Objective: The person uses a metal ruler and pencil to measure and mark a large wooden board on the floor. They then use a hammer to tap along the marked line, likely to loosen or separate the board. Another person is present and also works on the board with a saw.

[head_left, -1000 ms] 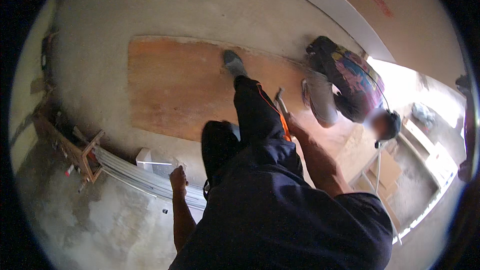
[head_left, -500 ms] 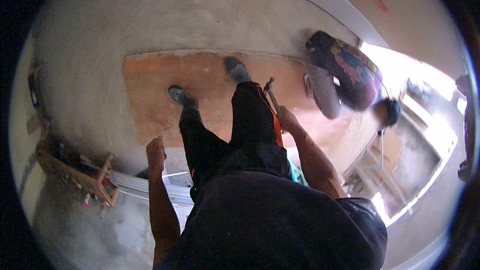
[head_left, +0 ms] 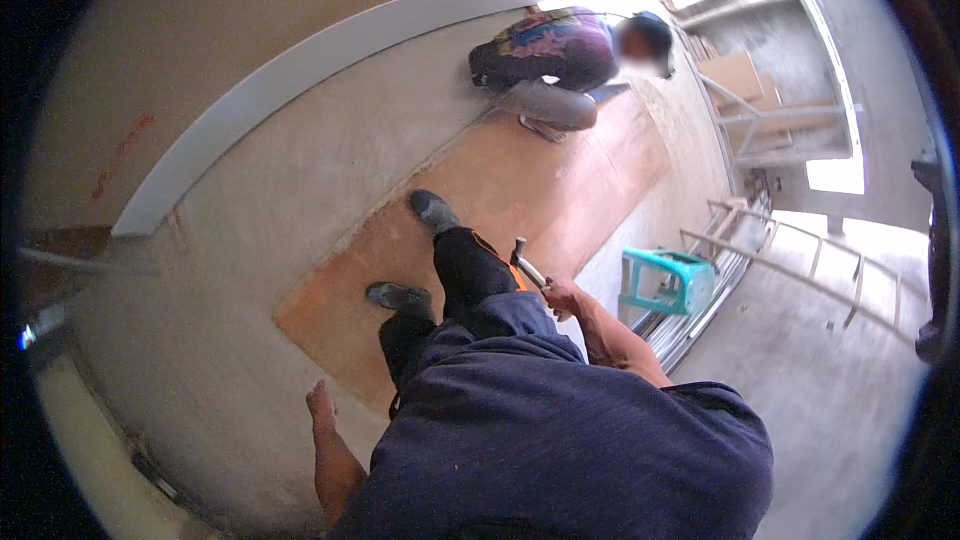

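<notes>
My right hand (head_left: 563, 297) is wrapped round the handle of a hammer (head_left: 530, 265). The hammer's head points away from me, beside my right thigh. Out to the left hangs my left hand (head_left: 321, 406), small and a little smeared, so how its fingers lie is not clear. Under my shoes is a reddish-brown board (head_left: 480, 185) laid flat on the floor. At its far side a co-worker (head_left: 560, 50) in a patterned top crouches low, with knees bent over the board.
A turquoise plastic stool (head_left: 665, 280) stands to the right, beside long metal bars (head_left: 690, 315). Farther right lies a ladder (head_left: 810, 260). A wall (head_left: 250, 30) with a pale skirting strip (head_left: 300, 65) runs along the far left. Flat panels (head_left: 735, 80) rest at the far right.
My view has turned to the right, so the stool, bars and ladder now show there. The co-worker appears farther up and left. The hammer remains in my right hand.
</notes>
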The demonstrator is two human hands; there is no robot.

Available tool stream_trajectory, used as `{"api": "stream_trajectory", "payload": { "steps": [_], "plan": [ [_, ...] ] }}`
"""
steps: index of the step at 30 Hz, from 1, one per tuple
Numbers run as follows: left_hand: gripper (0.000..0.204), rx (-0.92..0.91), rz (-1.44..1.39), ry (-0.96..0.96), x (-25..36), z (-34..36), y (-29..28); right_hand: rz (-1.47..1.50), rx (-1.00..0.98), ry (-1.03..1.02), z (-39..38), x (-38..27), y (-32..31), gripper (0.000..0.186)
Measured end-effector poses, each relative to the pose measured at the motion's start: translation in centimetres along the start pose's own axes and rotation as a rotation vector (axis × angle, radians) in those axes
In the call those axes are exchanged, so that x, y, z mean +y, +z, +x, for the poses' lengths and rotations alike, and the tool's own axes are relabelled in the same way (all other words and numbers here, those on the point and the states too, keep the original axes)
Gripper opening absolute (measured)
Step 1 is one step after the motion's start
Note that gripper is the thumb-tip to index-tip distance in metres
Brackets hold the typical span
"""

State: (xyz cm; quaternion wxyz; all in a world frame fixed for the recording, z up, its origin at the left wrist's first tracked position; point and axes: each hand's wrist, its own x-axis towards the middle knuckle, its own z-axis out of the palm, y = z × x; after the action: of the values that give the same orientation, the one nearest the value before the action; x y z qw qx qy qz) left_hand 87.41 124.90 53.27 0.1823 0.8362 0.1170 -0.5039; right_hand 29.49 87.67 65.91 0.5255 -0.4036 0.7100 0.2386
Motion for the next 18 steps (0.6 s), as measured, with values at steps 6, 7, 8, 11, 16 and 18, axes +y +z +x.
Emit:
{"api": "stream_trajectory", "payload": {
  "steps": [6, 7, 8, 11, 16, 18],
  "plan": [
    [0.047, 0.261, -0.118, 0.209, 8.7, 3.8, -3.5, 0.147, 0.01, 0.041, -3.7, 6.0, 7.4, 0.014],
    [0.044, 0.276, -0.155, 0.282, 10.7, 3.1, -3.0, 0.161, 0.009, 0.061, -3.6, 6.9, 8.3, 0.015],
    [0.041, 0.233, -0.085, 0.33, 12.8, 2.3, -2.3, 0.177, 0.02, 0.113, -3.4, 7.5, 9.1, 0.015],
    [0.035, 0.084, 0.037, 0.471, 17.0, -1.0, -0.1, 0.251, 0.041, 0.054, -2.9, 8.9, 10.6, 0.02],
    [0.031, -0.073, 0.086, 0.562, 14.9, -4.8, 4.6, 0.153, 0.076, 0.039, -3.1, 9.8, 10.3, 0.039],
    [0.031, -0.052, 0.108, 0.584, 11.3, -5.4, 6.3, 0.206, 0.081, -0.01, -3.4, 11.0, 10.0, 0.036]
  ]
}}
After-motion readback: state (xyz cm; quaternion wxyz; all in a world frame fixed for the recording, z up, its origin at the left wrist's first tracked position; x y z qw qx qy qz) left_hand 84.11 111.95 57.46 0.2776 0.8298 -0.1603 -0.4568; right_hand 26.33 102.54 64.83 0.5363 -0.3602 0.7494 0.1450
